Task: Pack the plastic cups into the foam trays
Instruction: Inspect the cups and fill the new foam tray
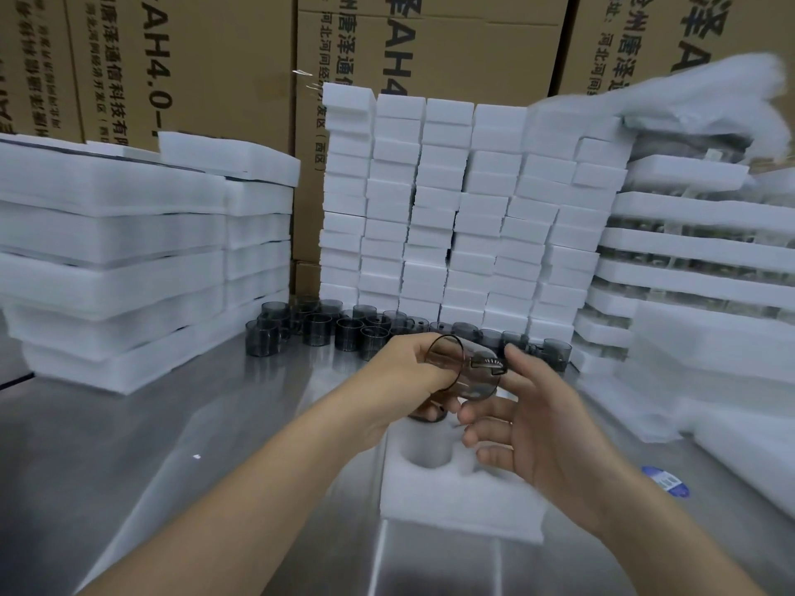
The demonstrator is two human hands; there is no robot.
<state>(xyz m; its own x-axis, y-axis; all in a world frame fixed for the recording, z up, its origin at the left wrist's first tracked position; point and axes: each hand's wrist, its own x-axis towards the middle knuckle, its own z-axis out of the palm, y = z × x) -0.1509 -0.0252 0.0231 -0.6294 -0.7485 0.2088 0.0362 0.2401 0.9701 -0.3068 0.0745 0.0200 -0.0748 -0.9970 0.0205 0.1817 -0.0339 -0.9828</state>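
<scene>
Currently mid-loading: left hand (pixel 408 376) grips a smoky cup (pixel 466 372) by its rim, tipped sideways just above the foam tray (pixel 456 505). Right hand (pixel 542 428) hovers loose-fingered at the cup's base, holding nothing. Next move likely needs the cup turned upright and pushed into the empty round pocket (pixel 423 449).

A foam tray (pixel 451 501) lies on the table (pixel 172 445) near the middle of its front edge. Above the tray's far end a cup (pixel 469 372) is held in the left hand (pixel 408 380), with the right hand (pixel 537 423) just to its right; a second cup may sit in the tray's far pocket, mostly hidden. Loose cups (pixel 318 329) stand across the back of the table before stacked foam blocks (pixel 451 208), with a left tray stack (pixel 129 251) in the back left corner, a right tray stack (pixel 688 260) along the right edge, and cartons (pixel 193 58) behind all.
</scene>
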